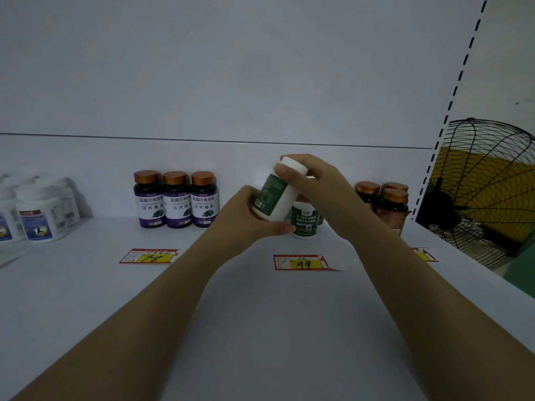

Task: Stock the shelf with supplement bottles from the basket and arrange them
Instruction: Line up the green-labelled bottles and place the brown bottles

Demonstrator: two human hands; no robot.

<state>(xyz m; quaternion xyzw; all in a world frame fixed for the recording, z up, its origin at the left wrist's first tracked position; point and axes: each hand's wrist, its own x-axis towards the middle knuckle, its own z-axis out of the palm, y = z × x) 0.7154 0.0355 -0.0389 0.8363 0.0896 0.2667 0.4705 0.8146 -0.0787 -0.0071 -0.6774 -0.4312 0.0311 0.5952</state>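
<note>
Gripping the tilted white bottle (275,195) with left hand (246,215) round its base and right hand (318,183) curled over the cap, just above a standing bottle (305,224) on the shelf (260,314); probably light, stiff, slick plastic, so best taken round the body.

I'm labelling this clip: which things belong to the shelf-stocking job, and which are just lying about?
Job: tilted green-label bottle, gripped by left hand and right hand; standing green-label bottle; shelf.
Lying about: fan; purple-label bottles; white tubs; price tags.
</note>
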